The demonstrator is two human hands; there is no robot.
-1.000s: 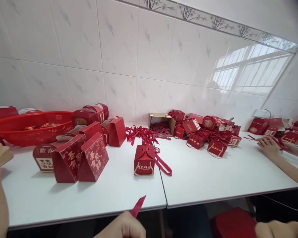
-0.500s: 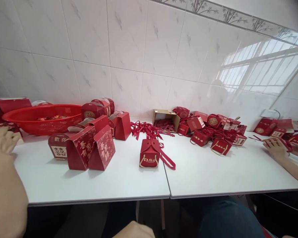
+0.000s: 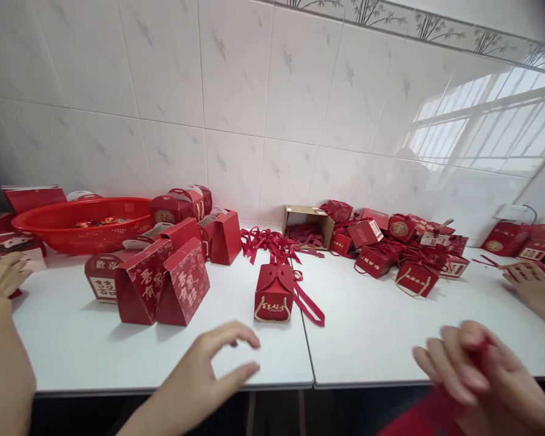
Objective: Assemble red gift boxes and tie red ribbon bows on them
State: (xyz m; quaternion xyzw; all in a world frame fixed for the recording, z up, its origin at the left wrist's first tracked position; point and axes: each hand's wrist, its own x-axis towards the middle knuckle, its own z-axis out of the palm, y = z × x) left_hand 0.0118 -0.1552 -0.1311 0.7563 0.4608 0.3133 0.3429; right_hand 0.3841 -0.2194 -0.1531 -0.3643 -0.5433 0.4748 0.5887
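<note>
My left hand (image 3: 209,366) is over the table's front edge, thumb and fingers apart, with nothing in it. At the lower right, my right hand (image 3: 476,369) is closed on a red ribbon (image 3: 431,415), both blurred by motion. The ribbon's lower part runs out of the frame. Beyond my left hand, a small red box (image 3: 274,295) with gold rope handles stands upright near the table seam. A loop of red ribbon (image 3: 309,306) lies at its right side. Two tall red boxes (image 3: 184,283) stand to the left.
At the left are a red basket (image 3: 84,239) and another person's hand (image 3: 2,272). Behind lie a ribbon pile (image 3: 266,241) and an open carton (image 3: 329,230). Several tied red boxes (image 3: 376,260) are heaped at the right, near another person's hand (image 3: 533,297).
My left hand has risen from the bottom edge and its fingers are now spread. My right hand has come into view at the lower right with the red ribbon. The view has shifted slightly.
</note>
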